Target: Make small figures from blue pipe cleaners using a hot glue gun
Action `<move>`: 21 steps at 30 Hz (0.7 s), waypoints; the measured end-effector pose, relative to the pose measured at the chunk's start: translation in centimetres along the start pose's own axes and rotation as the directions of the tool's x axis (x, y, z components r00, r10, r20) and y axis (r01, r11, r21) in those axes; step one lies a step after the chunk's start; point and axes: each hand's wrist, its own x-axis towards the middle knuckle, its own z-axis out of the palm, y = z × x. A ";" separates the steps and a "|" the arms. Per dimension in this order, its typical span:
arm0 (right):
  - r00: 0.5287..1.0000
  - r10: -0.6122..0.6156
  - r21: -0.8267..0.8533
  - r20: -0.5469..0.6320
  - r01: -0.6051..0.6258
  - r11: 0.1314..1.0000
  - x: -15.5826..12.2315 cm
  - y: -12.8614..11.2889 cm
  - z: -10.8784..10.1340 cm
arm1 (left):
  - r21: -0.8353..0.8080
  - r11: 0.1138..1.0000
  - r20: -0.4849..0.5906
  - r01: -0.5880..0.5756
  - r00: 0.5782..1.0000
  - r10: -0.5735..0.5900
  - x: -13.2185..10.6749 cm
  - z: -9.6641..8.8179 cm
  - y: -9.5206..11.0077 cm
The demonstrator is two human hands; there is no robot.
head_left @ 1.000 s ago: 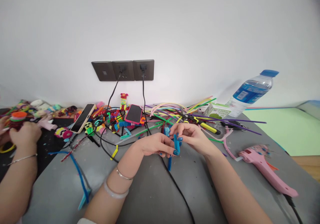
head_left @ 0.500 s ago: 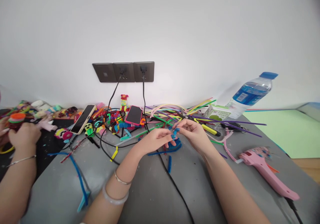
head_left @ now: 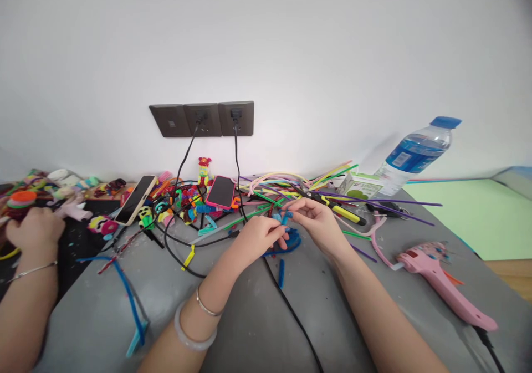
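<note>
My left hand (head_left: pixel 262 235) and my right hand (head_left: pixel 315 221) meet over the grey table, their fingertips pinched on a small blue pipe cleaner piece (head_left: pixel 286 218). Fingers hide part of it, so its full shape does not show. Just below them lies a coiled blue pipe cleaner shape (head_left: pixel 291 243). A short straight blue pipe cleaner (head_left: pixel 281 274) rests nearer to me. Off to the left is a long bent blue pipe cleaner (head_left: pixel 129 292) with a lighter blue piece at its end.
Black cables (head_left: pixel 286 306) cross the table. Pliers (head_left: pixel 343 211), loose pipe cleaners (head_left: pixel 286 182), two phones and several colourful figures lie along the wall. A pink glue gun (head_left: pixel 449 295) and a tilted water bottle (head_left: pixel 418 154) are at right. Another person's hand (head_left: pixel 36 231) works at left.
My left hand has turned a little and its forearm has shifted slightly right. The fingers of both hands have moved slightly around the blue piece. The view has shifted slightly.
</note>
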 end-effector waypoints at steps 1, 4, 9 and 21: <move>1.000 0.003 0.012 -0.001 -0.003 1.000 0.0 0.0 0.0 | 0.004 1.000 -0.006 0.002 1.000 -0.002 0.0 0.0 0.0; 1.000 0.007 0.025 0.000 -0.007 1.000 0.0 -0.1 0.2 | 0.030 1.000 -0.009 0.005 1.000 -0.005 0.0 0.2 0.1; 0.999 0.037 -0.027 0.013 -0.037 0.999 -0.1 -0.4 0.1 | 0.134 0.990 -0.027 -0.042 0.999 0.046 -0.1 0.0 0.2; 0.998 -0.012 -0.219 0.056 0.024 0.975 -0.1 -1.6 0.0 | 0.030 0.990 -0.057 -0.137 0.989 0.138 -0.2 -1.3 0.4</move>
